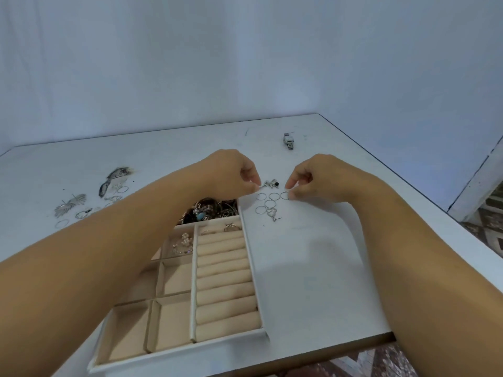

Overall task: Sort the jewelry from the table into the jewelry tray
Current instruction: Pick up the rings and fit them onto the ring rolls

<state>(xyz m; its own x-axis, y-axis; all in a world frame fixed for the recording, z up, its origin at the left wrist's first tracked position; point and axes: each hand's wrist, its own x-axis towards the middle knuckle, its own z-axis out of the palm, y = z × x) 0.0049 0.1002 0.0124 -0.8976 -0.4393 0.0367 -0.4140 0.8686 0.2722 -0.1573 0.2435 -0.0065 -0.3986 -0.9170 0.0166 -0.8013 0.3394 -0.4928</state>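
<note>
Left hand (231,172) pinching small silver charm (268,184); right hand (313,178) pinching thin silver wire ring (285,195). Ring risking slipping, scattering neighbouring rings beside beige velvet jewelry tray (246,240).

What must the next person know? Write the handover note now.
Left hand: fingertips pinched on a small silver charm beyond the jewelry tray.
Right hand: pinching one of the thin rings lying right of the tray.
Done: tray's far compartment is full; a few pieces in the ring rolls and one square cell.
Left: rings, feather pieces far left, watch at the back.
</note>
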